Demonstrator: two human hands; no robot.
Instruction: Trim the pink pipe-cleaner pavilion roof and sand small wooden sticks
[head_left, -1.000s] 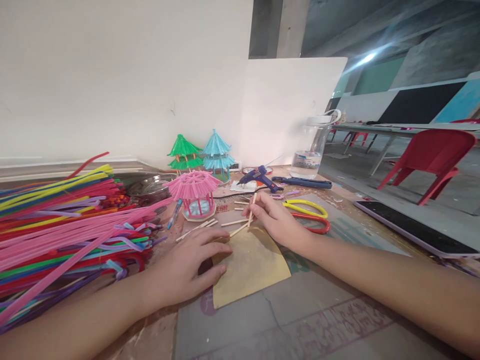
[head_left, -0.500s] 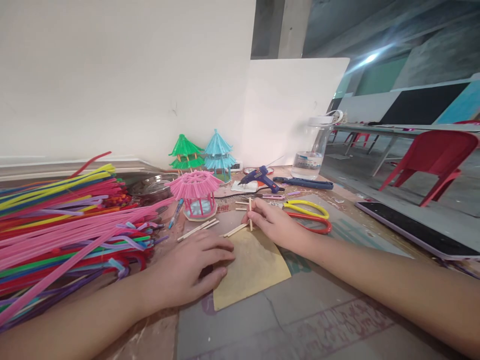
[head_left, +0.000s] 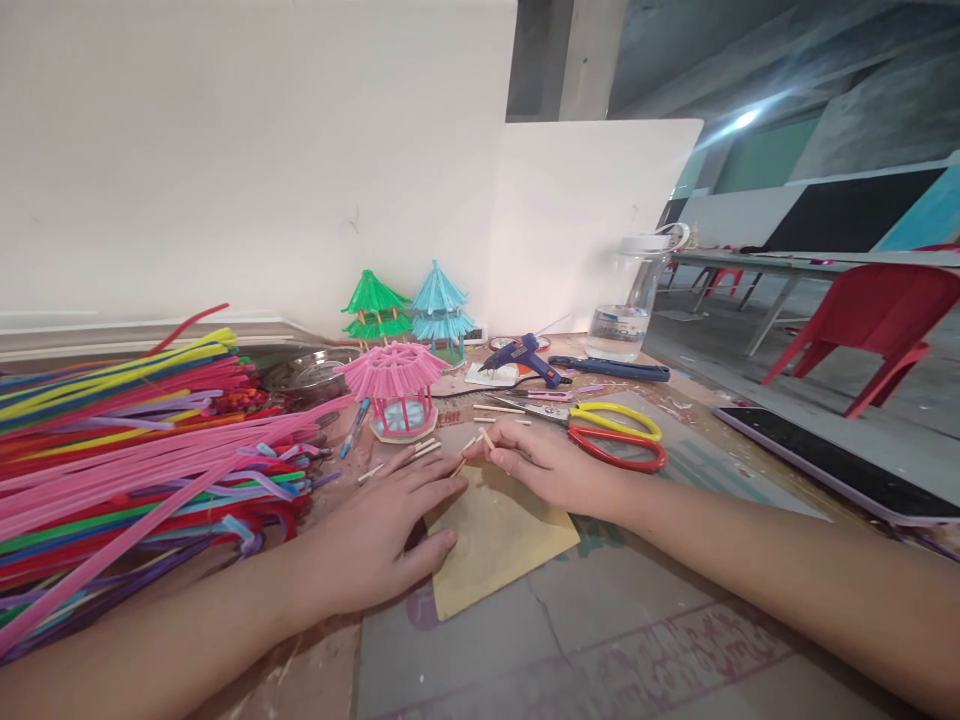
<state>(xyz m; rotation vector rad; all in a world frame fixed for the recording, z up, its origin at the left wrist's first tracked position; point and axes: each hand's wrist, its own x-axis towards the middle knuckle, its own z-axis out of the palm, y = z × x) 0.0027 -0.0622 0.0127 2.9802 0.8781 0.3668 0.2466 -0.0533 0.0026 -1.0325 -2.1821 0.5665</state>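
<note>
My right hand (head_left: 536,460) pinches a short wooden stick (head_left: 487,438), held tilted over the far edge of a tan sheet (head_left: 502,540). My left hand (head_left: 401,520) lies palm down with fingers stretched, its fingertips at the sheet's left side and close to other light sticks (head_left: 471,446) by the right fingertips. More wooden sticks (head_left: 426,448) lie just beyond the left fingers, partly covered by them. Scissors (head_left: 615,425) with one yellow and one red handle rest beyond my right wrist. A small pink-roofed pavilion model (head_left: 394,372) stands behind the left hand.
Colourful pipe cleaners (head_left: 150,450) pile up at the left, near a metal bowl (head_left: 311,372). Green (head_left: 375,292) and blue (head_left: 441,290) pavilion models stand behind. A glue gun (head_left: 521,355), a water bottle (head_left: 622,310) and a phone (head_left: 832,460) lie toward the right.
The stick in my right hand has gone from upright to tilted, and that hand has moved slightly left. My left fingers have reached forward toward the sticks, so the two hands' fingertips are closer.
</note>
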